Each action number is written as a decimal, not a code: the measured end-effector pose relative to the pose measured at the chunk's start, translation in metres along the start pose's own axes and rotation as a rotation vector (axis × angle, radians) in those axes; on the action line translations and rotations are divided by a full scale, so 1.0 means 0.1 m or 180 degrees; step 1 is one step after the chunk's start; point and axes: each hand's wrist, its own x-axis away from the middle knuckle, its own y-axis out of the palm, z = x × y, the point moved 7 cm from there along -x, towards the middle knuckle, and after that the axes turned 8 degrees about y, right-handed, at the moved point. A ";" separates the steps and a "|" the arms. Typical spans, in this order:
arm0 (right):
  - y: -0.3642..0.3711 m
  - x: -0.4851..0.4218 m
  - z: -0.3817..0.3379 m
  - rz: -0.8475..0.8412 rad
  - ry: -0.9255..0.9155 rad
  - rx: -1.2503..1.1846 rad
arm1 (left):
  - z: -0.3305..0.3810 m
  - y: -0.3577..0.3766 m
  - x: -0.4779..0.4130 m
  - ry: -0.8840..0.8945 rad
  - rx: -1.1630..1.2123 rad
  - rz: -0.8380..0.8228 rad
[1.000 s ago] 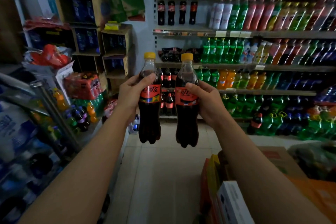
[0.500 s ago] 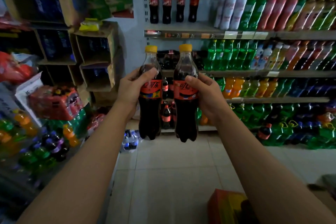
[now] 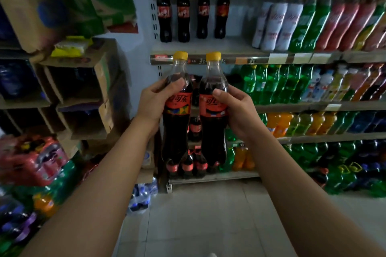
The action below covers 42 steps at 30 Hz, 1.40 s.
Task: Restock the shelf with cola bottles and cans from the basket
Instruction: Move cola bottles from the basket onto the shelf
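My left hand point(image 3: 153, 102) grips a yellow-capped cola bottle point(image 3: 177, 131) round its red label. Beside it, my right hand point(image 3: 236, 108) grips a second yellow-capped cola bottle point(image 3: 213, 133) the same way. Both bottles stand upright and almost touch, held out in front of the shelf unit point(image 3: 208, 59). On the shelf above the caps stand several cola bottles point(image 3: 193, 20) in a row. More small cola bottles point(image 3: 189, 166) sit on the bottom shelf behind the held ones. The basket is out of view.
Green, orange and red drink bottles point(image 3: 292, 83) fill the shelves to the right. Stacked cardboard boxes point(image 3: 83, 89) and shrink-wrapped drink packs point(image 3: 35, 160) crowd the left side. Pale tiled floor point(image 3: 198, 215) lies between my arms.
I have moved closer to the shelf with both bottles held out; the shelves look larger and the boxes near my feet have dropped out of view.
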 end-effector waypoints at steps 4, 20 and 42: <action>-0.20 -0.80 -0.16 -0.0179 -0.0084 -0.0051 | -0.11 0.12 -0.68 0.0152 -0.0159 0.0030; -0.60 -2.89 -0.89 -0.0575 -0.0347 -0.0045 | -0.06 0.39 -2.79 0.0594 -0.0242 0.0238; -0.91 -4.21 -1.33 -0.0801 -0.0950 0.0162 | -0.39 0.57 -4.45 0.1060 -0.0424 -0.1194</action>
